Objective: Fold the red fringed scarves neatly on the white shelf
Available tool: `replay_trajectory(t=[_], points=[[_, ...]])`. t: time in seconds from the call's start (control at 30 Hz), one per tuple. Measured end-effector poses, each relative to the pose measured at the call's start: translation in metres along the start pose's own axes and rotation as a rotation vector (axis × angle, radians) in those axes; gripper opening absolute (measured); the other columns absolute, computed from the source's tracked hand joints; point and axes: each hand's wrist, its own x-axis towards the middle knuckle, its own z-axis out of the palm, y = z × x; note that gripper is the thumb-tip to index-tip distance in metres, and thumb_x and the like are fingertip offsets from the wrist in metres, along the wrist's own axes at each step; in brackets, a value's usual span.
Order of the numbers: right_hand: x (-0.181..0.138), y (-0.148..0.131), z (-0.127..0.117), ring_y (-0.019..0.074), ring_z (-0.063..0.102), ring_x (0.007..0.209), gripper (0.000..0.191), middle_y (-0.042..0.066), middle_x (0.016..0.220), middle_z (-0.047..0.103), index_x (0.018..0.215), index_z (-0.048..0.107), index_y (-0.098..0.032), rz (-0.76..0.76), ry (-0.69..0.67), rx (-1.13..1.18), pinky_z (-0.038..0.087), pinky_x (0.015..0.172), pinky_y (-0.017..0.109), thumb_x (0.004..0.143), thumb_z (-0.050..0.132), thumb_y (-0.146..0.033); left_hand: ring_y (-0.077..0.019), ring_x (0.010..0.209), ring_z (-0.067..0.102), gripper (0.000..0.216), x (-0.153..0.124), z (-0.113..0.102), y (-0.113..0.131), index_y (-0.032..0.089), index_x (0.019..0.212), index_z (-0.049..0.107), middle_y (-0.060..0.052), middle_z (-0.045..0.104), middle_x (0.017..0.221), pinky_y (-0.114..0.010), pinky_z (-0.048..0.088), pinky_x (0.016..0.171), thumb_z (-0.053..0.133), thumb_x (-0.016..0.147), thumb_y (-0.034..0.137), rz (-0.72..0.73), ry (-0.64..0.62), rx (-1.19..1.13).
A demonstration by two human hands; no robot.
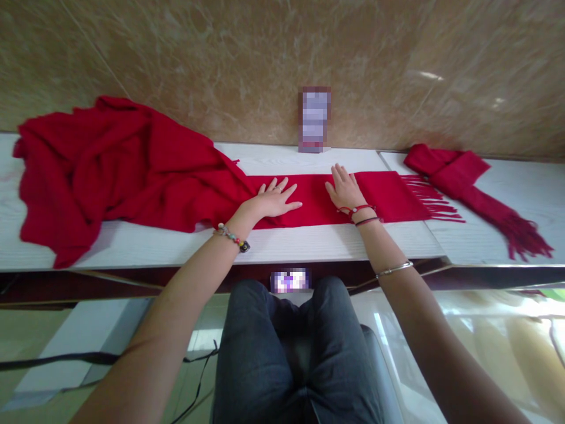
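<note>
A long red scarf (318, 200) lies along the white counter, its middle stretch flat in a narrow band. Its left part is a large loose heap of folds, and its fringed end spreads out at the right. My left hand (276, 200) rests on the band beside the heap, fingers spread. Flat on the same band, farther right, is my right hand (346, 189), with its fingers stretched out. Neither hand grips the cloth. A second, darker red scarf (463, 182) lies folded across itself at the right, next to the first scarf's fringe.
The white counter (309, 244) runs along a brown marbled wall (247, 65). A blurred upright rectangular object (314, 121) leans against the wall. Below the counter edge, a small blurred screen (290, 280) is by my knees. A dark strap (66, 359) crosses at lower left.
</note>
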Motion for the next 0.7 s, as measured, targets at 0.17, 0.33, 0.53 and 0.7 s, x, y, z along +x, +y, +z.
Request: replay_trajectory(t=[0.17, 0.33, 0.53, 0.7], points=[[-0.003, -0.011, 0.001, 0.0264, 0.026, 0.140, 0.054, 0.014, 0.152, 0.028, 0.142, 0.036, -0.009, -0.076, -0.174, 0.016, 0.022, 0.112, 0.053, 0.094, 0.030, -0.032, -0.0307, 0.144, -0.004, 0.073, 0.000, 0.000, 0.000, 0.028, 0.151, 0.008, -0.002, -0.005, 0.158, -0.050, 0.006, 0.115, 0.027, 0.090, 0.062, -0.025, 0.009, -0.027], [-0.005, -0.010, -0.002, 0.0254, 0.022, 0.142, 0.057, 0.015, 0.153, 0.026, 0.145, 0.030, -0.009, -0.120, -0.040, 0.083, 0.021, 0.113, 0.051, 0.094, 0.031, -0.032, -0.0401, 0.142, -0.005, 0.084, 0.000, 0.002, -0.004, 0.028, 0.151, 0.007, -0.004, -0.007, 0.158, -0.059, 0.007, 0.112, 0.026, 0.082, 0.073, -0.175, 0.019, -0.045], [-0.010, -0.020, -0.003, 0.0242, 0.023, 0.142, 0.054, 0.009, 0.153, 0.028, 0.144, 0.035, -0.016, -0.274, -0.220, 0.067, 0.021, 0.113, 0.051, 0.094, 0.034, -0.036, -0.0386, 0.143, -0.004, 0.087, 0.006, 0.007, -0.009, 0.024, 0.151, 0.008, -0.006, -0.001, 0.159, -0.057, 0.006, 0.113, 0.024, 0.081, 0.074, -0.222, 0.069, -0.015], [-0.010, -0.020, -0.002, 0.0247, 0.024, 0.141, 0.054, 0.012, 0.152, 0.029, 0.144, 0.036, -0.013, -0.274, -0.183, 0.059, 0.021, 0.113, 0.050, 0.095, 0.036, -0.035, -0.0312, 0.144, -0.003, 0.080, 0.004, 0.002, -0.010, 0.021, 0.151, 0.009, -0.008, -0.002, 0.158, -0.052, 0.004, 0.115, 0.023, 0.087, 0.067, -0.135, 0.056, 0.003]])
